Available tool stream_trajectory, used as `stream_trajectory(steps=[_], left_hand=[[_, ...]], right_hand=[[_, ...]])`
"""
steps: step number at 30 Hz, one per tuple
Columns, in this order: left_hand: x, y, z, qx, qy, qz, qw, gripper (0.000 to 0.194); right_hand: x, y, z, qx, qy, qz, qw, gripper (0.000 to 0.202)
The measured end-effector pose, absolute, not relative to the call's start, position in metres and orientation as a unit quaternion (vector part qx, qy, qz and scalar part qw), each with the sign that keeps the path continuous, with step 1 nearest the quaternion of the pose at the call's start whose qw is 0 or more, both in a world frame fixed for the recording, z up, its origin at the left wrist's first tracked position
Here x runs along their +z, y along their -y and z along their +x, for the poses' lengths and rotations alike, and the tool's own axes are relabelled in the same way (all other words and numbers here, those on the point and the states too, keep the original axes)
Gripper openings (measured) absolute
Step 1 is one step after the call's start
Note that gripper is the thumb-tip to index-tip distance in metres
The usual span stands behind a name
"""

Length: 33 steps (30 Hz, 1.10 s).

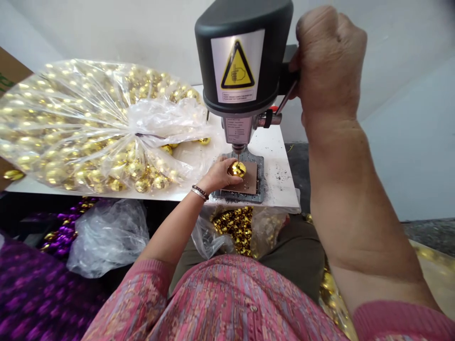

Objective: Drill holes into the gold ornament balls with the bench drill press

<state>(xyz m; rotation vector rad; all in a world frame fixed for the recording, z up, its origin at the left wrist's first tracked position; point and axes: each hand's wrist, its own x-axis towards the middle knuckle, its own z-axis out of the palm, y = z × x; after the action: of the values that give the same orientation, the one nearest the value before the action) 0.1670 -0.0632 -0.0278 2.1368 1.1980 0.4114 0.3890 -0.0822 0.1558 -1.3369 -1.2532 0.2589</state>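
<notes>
My left hand (221, 174) grips a shiny gold faceted ball (237, 169) on a brown board (250, 180) over the grey base of a drill press (245, 61). The thin bit comes down onto the top of the ball, or very near it. Raised at the right of the machine's black head, my right hand (329, 61) is closed round a lever, most of which the fingers hide. A yellow warning sticker is on the front of the head.
A big clear bag of gold balls (71, 132) fills the left of the white table (277, 156). Loose gold balls (167, 149) lie beside it. Dark shavings surround the base. Below the edge, a bag of gold pieces (236, 229) rests at my lap; purple shiny material (39, 289) is lower left.
</notes>
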Motion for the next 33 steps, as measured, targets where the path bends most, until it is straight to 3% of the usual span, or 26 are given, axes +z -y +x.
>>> stream_trajectory(steps=[9,14,20,22,26,33], left_hand=[[-0.043,0.062,0.172,0.17,-0.462,0.793,0.358,0.072],[-0.049,0.062,0.172,0.181,-0.454,0.789,0.373,0.07],[-0.047,0.066,0.174,0.184,-0.465,0.785,0.365,0.069],[-0.046,0.066,0.175,0.182,-0.466,0.784,0.367,0.069],[-0.045,0.067,0.175,0.172,-0.463,0.786,0.371,0.069],[-0.039,0.071,0.176,0.161,-0.479,0.786,0.356,0.076]], right_hand=[[0.167,0.105,0.376,0.163,0.471,-0.592,0.633,0.032],[0.139,0.148,0.377,0.101,0.556,-0.558,0.607,0.041],[0.109,0.185,0.372,0.057,0.598,-0.576,0.555,0.037],[0.104,0.188,0.368,0.028,0.606,-0.583,0.541,0.045],[0.089,0.185,0.359,-0.036,0.588,-0.59,0.552,0.065],[0.05,0.176,0.354,-0.117,0.542,-0.606,0.571,0.062]])
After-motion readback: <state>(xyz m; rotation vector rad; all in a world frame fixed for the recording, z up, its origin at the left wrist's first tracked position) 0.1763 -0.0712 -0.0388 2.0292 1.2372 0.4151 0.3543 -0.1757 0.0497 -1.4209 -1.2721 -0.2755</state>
